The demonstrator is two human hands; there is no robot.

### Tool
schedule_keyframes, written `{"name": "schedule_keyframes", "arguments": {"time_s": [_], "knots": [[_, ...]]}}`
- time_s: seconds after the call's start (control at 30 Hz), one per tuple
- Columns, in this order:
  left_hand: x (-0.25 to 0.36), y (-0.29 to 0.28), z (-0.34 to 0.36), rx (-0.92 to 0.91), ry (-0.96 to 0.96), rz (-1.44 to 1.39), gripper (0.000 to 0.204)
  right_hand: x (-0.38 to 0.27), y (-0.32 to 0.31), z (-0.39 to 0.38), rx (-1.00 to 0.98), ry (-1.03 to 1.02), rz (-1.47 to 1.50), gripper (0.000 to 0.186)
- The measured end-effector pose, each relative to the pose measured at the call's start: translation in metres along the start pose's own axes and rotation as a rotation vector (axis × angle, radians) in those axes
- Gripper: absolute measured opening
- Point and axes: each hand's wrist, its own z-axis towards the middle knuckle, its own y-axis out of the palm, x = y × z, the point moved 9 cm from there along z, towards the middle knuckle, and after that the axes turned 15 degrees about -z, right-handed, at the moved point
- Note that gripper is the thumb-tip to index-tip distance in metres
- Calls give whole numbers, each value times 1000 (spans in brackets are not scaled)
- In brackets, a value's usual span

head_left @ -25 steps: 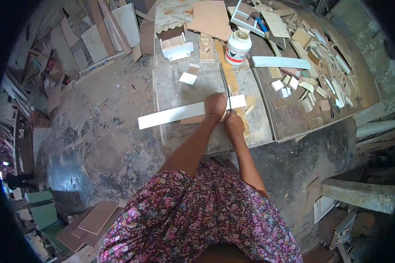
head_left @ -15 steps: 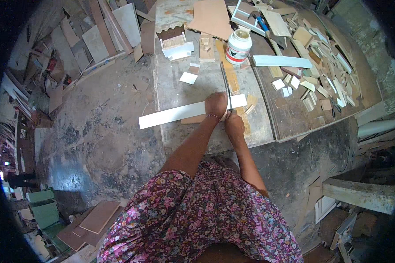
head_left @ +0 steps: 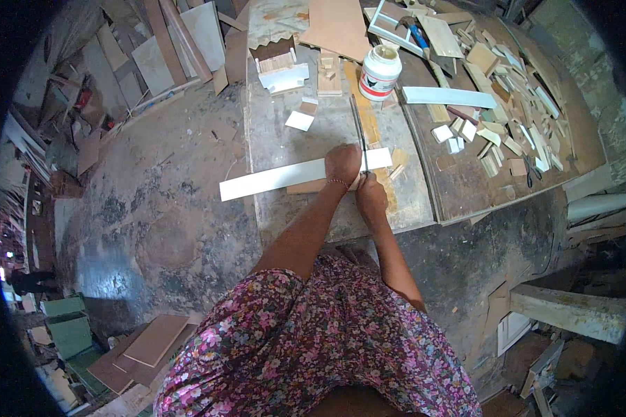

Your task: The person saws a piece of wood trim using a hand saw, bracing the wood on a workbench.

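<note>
A long white strip of board lies crosswise on the workbench, its left end jutting past the bench edge. My left hand is closed over the strip near its right end, pressing it down. Just right of it, my right hand grips the near end of a thin, dark saw. The saw's narrow blade crosses the strip and points away from me. Under the strip is a brown piece of wood, partly covered by my left wrist. Small wood offcuts rest beside the strip's right end.
A white glue tub stands beyond the saw. Behind the strip are a small wooden model and a white square piece. On the right-hand board are many offcuts, a hammer and scissors.
My right hand and the saw have barely shifted across the strip. The left hand stays pressed on the strip; the view has tilted very slightly.
</note>
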Motion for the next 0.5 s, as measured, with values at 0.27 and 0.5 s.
{"name": "schedule_keyframes", "arguments": {"time_s": [0.27, 0.5], "knots": [[1, 4, 1, -22, 15, 29, 18, 1, -1, 1, -4, 6, 20, 33], [-3, 7, 0, 0, 18, 26, 19, 1, -1, 1, -28, 10, 17, 33]]}}
